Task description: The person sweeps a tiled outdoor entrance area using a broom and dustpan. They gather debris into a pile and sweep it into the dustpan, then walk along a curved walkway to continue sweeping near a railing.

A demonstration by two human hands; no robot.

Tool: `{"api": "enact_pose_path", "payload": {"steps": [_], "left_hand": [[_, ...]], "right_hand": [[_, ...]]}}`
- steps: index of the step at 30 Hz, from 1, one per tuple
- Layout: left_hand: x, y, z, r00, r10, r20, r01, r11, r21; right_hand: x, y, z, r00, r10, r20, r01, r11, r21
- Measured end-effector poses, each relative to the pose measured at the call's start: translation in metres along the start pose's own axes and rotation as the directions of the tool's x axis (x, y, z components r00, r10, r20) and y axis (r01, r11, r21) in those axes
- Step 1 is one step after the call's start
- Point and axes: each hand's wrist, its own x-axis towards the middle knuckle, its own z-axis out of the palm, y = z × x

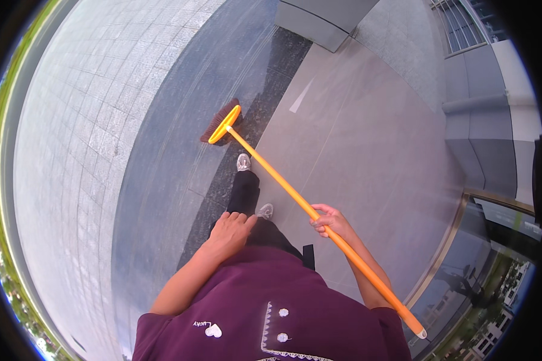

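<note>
A broom (283, 184) with an orange handle slants across the scene, from far left down to near right. The person's right hand (332, 222) has its fingers wrapped around the handle, pressed closed on it. From this grip, the longer part of the handle runs far and left to the yellow head (223, 127), while the rest runs near and right, passing over the forearm and sleeve to a pale tip. The brown bristles (218, 118) point left, over a dark band of floor (283, 57); I cannot tell how firmly they press on it.

The left hand (232, 230) is off the broom, at the front of the dark trousers (244, 191), left of the grip. Its fingers bend downward, close together; their undersides are hidden, so I cannot tell whether they pinch anything.

One light shoe (243, 162) stands just on the near side of the broom head; the other (265, 210) is nearer, beside the left hand. Smooth grey-pink floor (373, 132) lies to the right, pale paving (72, 150) to the left.
</note>
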Motion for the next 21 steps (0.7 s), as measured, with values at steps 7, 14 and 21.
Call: {"api": "enact_pose_path", "payload": {"steps": [7,14,21], "left_hand": [[0.033,-0.06,-0.056,0.997,-0.067,-0.024,0.066,0.997,-0.026],[0.077,-0.115,-0.097,0.992,-0.101,-0.074,0.099,0.995,-0.029],[0.122,-0.126,-0.104,1.0,0.014,-0.026,-0.015,1.0,-0.01]], "right_hand": [[0.108,-0.072,0.004,1.0,0.025,0.014,-0.023,0.989,-0.144],[-0.038,-0.163,-0.081,0.869,0.005,-0.495,-0.203,0.916,-0.347],[-0.107,-0.209,-0.069,0.739,-0.184,-0.648,-0.257,0.813,-0.523]]}}
